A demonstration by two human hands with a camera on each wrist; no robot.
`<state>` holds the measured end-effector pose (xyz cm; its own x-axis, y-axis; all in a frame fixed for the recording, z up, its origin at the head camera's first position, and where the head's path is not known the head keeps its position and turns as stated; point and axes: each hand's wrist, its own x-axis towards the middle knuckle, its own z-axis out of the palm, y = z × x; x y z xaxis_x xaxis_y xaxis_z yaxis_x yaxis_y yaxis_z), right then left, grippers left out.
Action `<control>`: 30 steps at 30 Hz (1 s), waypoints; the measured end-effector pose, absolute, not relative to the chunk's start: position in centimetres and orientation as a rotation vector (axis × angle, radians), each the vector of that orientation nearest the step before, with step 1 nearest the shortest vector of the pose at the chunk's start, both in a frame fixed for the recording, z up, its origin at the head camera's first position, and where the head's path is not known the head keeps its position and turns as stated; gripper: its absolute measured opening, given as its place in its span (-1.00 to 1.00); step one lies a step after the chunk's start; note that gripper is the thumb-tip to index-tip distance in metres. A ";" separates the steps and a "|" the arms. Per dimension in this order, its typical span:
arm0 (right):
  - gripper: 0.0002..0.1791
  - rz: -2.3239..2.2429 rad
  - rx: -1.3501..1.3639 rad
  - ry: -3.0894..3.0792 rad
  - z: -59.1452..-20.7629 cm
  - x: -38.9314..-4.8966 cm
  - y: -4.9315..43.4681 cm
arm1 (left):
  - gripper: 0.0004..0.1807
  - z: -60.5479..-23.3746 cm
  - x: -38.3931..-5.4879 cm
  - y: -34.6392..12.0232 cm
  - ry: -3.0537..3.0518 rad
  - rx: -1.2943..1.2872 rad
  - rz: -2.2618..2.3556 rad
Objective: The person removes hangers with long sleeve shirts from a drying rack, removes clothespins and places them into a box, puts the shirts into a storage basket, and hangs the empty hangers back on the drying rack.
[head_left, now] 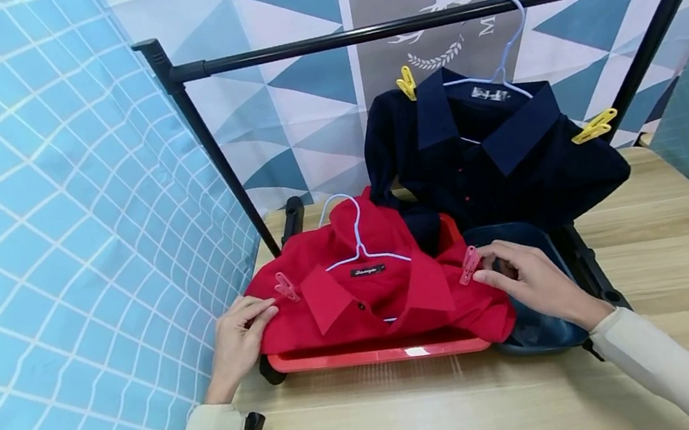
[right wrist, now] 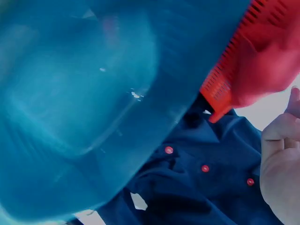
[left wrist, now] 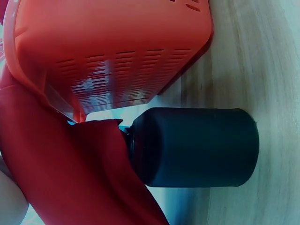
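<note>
A red collared shirt [head_left: 359, 316] lies over a red basket [head_left: 380, 354], with a pale blue hanger [head_left: 359, 242] inside its neck. Pink clothespins sit at both shoulders, a left one [head_left: 286, 287] and a right one [head_left: 469, 265]. My left hand [head_left: 239, 340] pinches the shirt's left side, just outside the left clothespin. On the other side, my right hand [head_left: 528, 277] grips the fabric, its fingertips right at the right clothespin. In the right wrist view that hand [right wrist: 281, 159] shows curled fingers; the fabric under them is hidden.
A navy shirt [head_left: 503, 170] with yellow clothespins [head_left: 595, 127] hangs from the black rail [head_left: 346, 40] behind. A dark blue basin [head_left: 539, 327] stands right of the red basket on the wooden table [head_left: 413, 418]. The rack's black foot [left wrist: 197, 147] shows in the left wrist view.
</note>
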<state>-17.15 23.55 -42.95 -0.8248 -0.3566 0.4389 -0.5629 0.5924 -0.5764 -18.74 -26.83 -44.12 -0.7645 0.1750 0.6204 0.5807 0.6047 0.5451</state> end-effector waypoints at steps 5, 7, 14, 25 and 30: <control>-0.67 1.159 0.701 -2.596 -41.3 -17.3 23.4 | -0.76 -44.2 -18.7 -27.0 -2.311 -0.596 -1.057; -0.67 1.187 0.685 -2.610 -40.8 -17.4 23.2 | -0.76 -44.2 -18.7 -27.0 -2.308 -0.595 -1.069; -0.78 1.192 0.679 -2.619 -40.2 -17.5 23.1 | -0.76 -44.4 -18.6 -26.9 -2.291 -0.591 -1.087; -0.78 1.201 0.694 -2.611 -40.0 -17.6 23.2 | -0.80 -41.4 -17.0 -25.2 -2.290 -0.598 -1.094; -0.79 1.261 0.739 -2.574 -39.8 -17.5 23.1 | -0.79 -41.7 -17.0 -25.1 -2.273 -0.616 -1.090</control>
<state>-17.46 23.05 -39.84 -0.8600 -0.3536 0.3681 -0.5075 0.5164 -0.6898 -16.96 -25.10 -41.65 -0.7497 0.1673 0.6402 0.6041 0.5681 0.5589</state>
